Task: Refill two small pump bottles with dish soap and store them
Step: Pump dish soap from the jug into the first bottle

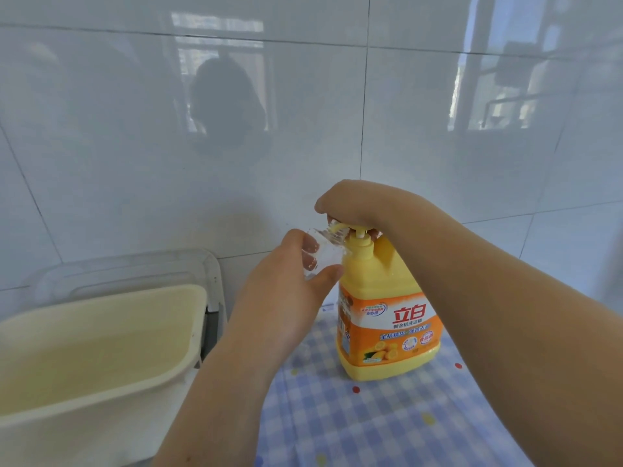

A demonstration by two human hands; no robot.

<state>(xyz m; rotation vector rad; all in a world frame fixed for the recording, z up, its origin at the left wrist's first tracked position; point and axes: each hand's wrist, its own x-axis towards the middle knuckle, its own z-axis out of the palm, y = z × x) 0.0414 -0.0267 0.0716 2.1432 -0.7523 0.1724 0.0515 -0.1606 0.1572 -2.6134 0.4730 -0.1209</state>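
Over the checked table (387,429), left grip (286,284) clasps a small bottle (325,252) just left of the soap jug (387,291) pump (358,233), clenched by right grip (354,202).

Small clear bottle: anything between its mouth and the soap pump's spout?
Nothing visible. The left hand holds the small clear bottle tilted, its mouth right at the spout of the yellow dish soap bottle. The right hand grips the pump head from above.
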